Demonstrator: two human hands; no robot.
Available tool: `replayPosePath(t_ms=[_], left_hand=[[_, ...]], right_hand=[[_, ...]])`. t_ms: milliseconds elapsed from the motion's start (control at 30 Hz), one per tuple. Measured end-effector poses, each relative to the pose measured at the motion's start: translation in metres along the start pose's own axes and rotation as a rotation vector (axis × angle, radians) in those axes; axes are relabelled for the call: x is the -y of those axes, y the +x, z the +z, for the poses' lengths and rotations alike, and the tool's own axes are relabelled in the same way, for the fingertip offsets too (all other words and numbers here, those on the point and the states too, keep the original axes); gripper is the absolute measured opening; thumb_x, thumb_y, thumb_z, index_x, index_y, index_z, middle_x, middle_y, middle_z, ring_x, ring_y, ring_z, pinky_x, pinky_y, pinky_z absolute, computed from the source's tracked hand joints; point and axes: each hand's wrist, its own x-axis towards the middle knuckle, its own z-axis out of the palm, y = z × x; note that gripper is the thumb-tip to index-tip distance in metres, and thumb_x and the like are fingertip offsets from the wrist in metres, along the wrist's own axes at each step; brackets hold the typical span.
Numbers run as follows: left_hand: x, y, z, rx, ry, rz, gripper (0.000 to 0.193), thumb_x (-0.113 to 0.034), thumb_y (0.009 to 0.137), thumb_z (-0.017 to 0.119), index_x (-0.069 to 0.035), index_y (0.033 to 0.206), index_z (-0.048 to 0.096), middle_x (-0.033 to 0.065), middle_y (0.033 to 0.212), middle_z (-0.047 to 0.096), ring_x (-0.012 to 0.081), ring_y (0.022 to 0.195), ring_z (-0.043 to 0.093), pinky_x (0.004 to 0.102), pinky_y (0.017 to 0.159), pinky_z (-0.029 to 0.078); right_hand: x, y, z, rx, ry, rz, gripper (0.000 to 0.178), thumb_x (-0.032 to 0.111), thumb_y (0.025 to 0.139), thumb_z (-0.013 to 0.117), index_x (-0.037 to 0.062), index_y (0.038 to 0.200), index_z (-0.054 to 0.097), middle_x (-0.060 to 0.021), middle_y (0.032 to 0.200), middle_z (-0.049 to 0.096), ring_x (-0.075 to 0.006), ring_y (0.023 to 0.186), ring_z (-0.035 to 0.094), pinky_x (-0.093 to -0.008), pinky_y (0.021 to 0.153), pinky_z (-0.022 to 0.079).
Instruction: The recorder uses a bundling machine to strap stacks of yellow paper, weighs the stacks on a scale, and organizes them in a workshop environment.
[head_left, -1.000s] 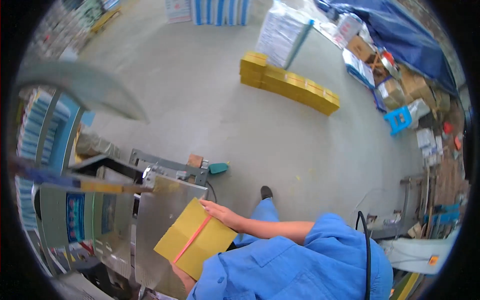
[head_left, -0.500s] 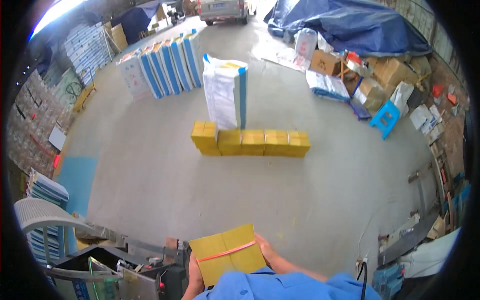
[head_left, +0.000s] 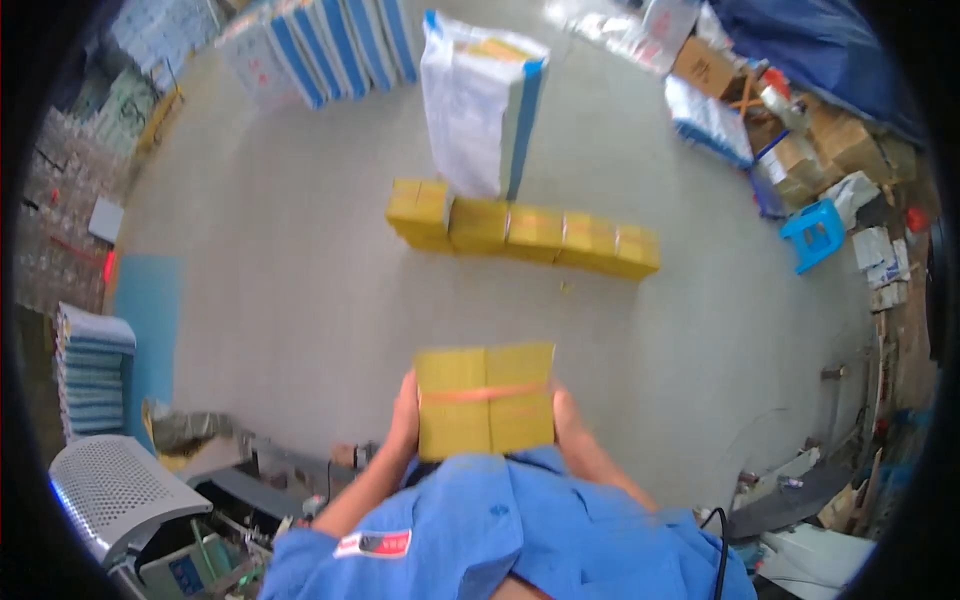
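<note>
A bundle of yellow paper point(head_left: 460, 425) with an orange band across its middle is held level in front of my chest. My left hand point(head_left: 405, 412) grips its left side, and my right hand point(head_left: 569, 418) grips the right side; most of the fingers are hidden by the bundle. Farther off on the floor stands a row of similar yellow bundles point(head_left: 535, 232), set side by side, with the leftmost one higher than the others. Right behind that row is an upright white sack point(head_left: 465, 125) with a blue side, its top open on something yellow.
More white-and-blue sacks point(head_left: 345, 50) stand at the far left. A blue stool point(head_left: 815, 235) and cardboard boxes point(head_left: 845, 130) line the right. At lower left, a machine has a perforated metal guard point(head_left: 120, 490); stacked sacks point(head_left: 95, 375) lie beyond it.
The yellow bundle has moved forward, away from my body, and is turned straighter. Both hands went with it. My view has tilted down, and the yellow row looks closer.
</note>
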Motion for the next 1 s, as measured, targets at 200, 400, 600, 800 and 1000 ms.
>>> replayPosePath(t_ms=[200,400,600,800,1000], left_hand=[[-0.083,0.159,0.024,0.024,0.334,-0.001,0.058,-0.047,0.103,0.032,-0.002,0.136,0.048,0.0133,0.132,0.054,0.0202,0.119,0.051,0.0329,0.101,0.041],[-0.127,0.305,0.065,0.078,0.152,-0.281,0.064,-0.053,0.101,0.032,-0.004,0.141,0.042,0.0122,0.135,0.053,0.0234,0.122,0.050,0.0331,0.104,0.038],[-0.125,0.473,0.049,0.159,0.177,-0.120,0.064,-0.043,0.097,0.050,-0.009,0.148,0.031,0.0106,0.135,0.052,0.0203,0.123,0.050,0.0330,0.105,0.038],[-0.120,0.603,0.050,0.150,0.219,-0.140,0.068,-0.026,0.090,0.064,-0.012,0.148,0.031,0.0073,0.131,0.055,0.0180,0.117,0.054,0.0332,0.100,0.042],[-0.086,0.683,0.028,-0.133,0.599,-0.136,0.080,-0.028,0.085,0.069,-0.008,0.149,0.027,0.0148,0.131,0.055,0.0288,0.118,0.055,0.0379,0.100,0.043]], right_hand=[[0.082,0.124,0.037,-0.300,0.138,-0.001,0.045,0.038,0.098,0.045,-0.0004,0.118,0.058,-0.0087,0.109,0.064,-0.0203,0.097,0.063,-0.0328,0.082,0.054],[0.104,0.272,-0.001,-0.283,0.193,-0.073,0.047,0.039,0.100,0.045,0.0035,0.131,0.051,-0.0086,0.120,0.058,-0.0170,0.106,0.058,-0.0300,0.088,0.050],[0.124,0.440,-0.022,-0.298,0.213,-0.062,0.046,0.040,0.099,0.047,0.0050,0.128,0.053,-0.0058,0.119,0.059,-0.0170,0.107,0.057,-0.0313,0.090,0.049],[0.126,0.568,-0.061,-0.346,0.291,0.070,0.048,0.043,0.098,0.049,0.0075,0.130,0.052,-0.0054,0.121,0.058,-0.0193,0.110,0.057,-0.0318,0.091,0.049],[0.106,0.658,-0.064,-0.407,0.272,0.117,0.057,0.047,0.095,0.052,0.0070,0.135,0.047,-0.0065,0.128,0.055,-0.0214,0.115,0.055,-0.0331,0.092,0.049]])
